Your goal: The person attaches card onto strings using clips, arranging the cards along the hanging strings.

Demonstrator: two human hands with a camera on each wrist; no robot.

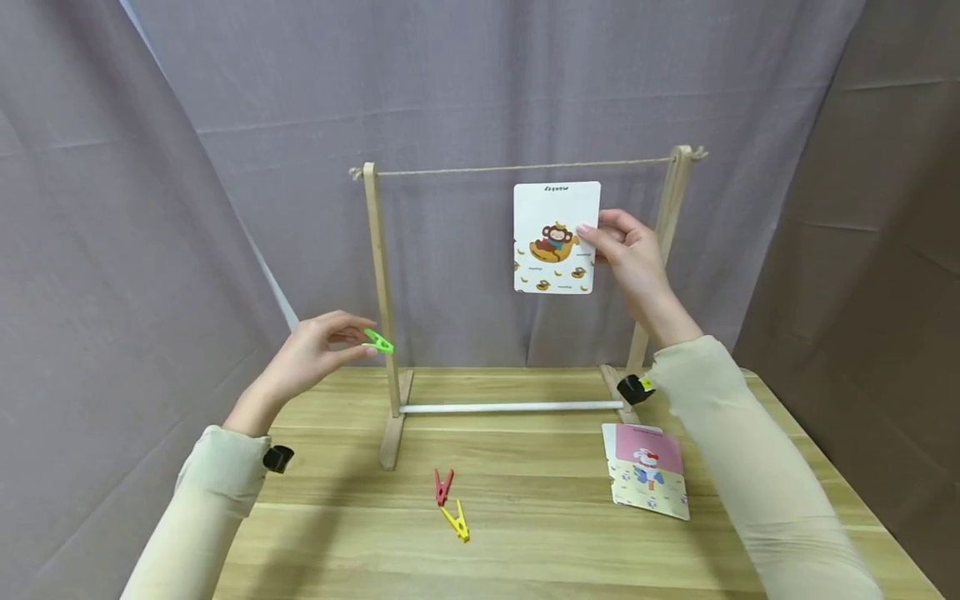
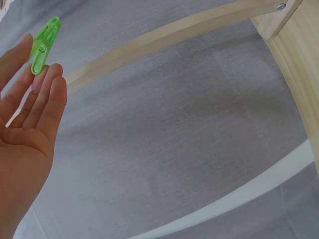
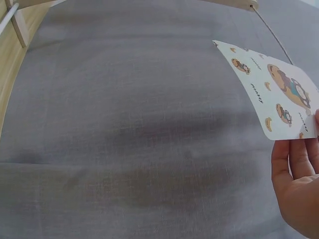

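My left hand (image 1: 318, 354) pinches the green clip (image 1: 378, 342); my right hand (image 1: 628, 250) pinches the monkey card (image 1: 557, 237), which may slip below the string (image 1: 525, 167).

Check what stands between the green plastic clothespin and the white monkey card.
In the head view, only the rack's left wooden post stands between green plastic clothespin and white monkey card.

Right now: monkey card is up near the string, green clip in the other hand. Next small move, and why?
Probably bring the left hand with the green clip up and across to the card's top edge. The right hand pinches the monkey card just under the string, but nothing fastens it yet, and the clip sits low by the left post, well short of the card.
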